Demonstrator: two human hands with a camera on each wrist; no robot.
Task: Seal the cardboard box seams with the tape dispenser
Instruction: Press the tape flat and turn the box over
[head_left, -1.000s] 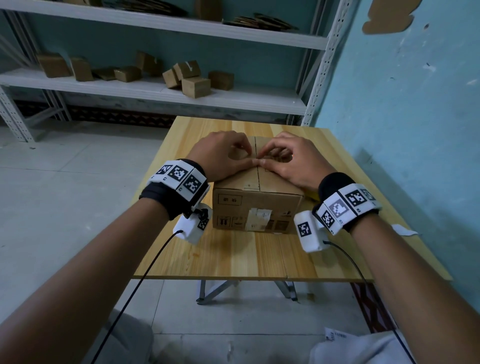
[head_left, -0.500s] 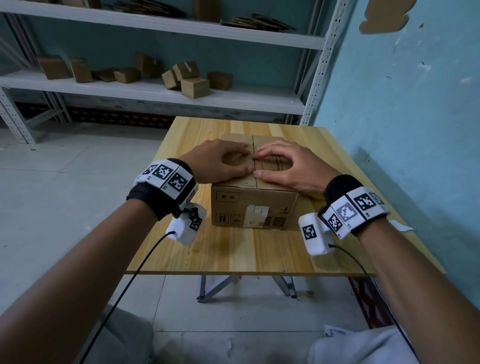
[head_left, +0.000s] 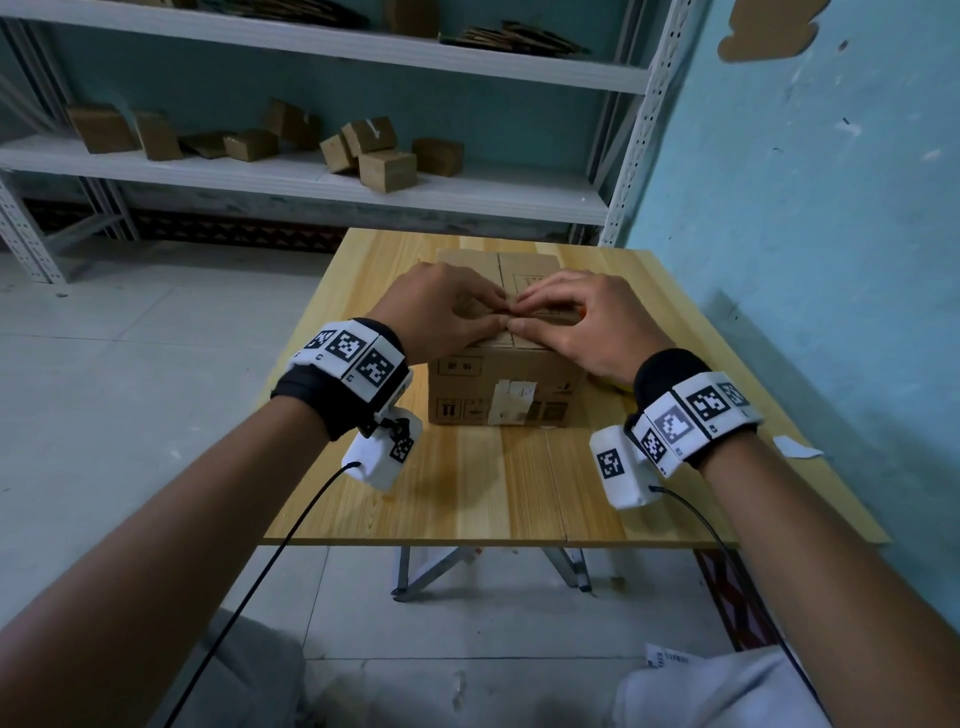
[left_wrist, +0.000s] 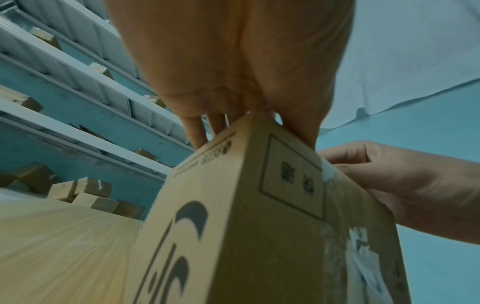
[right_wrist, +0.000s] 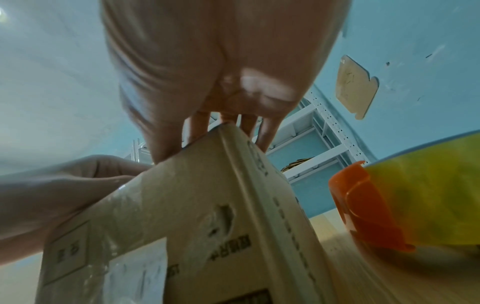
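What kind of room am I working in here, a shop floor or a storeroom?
Most likely a small storeroom or packing area: metal shelving holding small cardboard boxes and flattened cardboard, plus a wooden folding table bearing the cardboard box being sealed.

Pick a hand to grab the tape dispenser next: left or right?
Right, probably. The tape dispenser sits on the table just right of the cardboard box, beside the right hand. The left hand could then stay pressing the flaps.

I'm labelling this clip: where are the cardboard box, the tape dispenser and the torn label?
cardboard box (head_left: 470, 387): head view, near side face.
tape dispenser (right_wrist: 363, 207): right wrist view, orange part.
torn label (head_left: 511, 399): head view, its middle.
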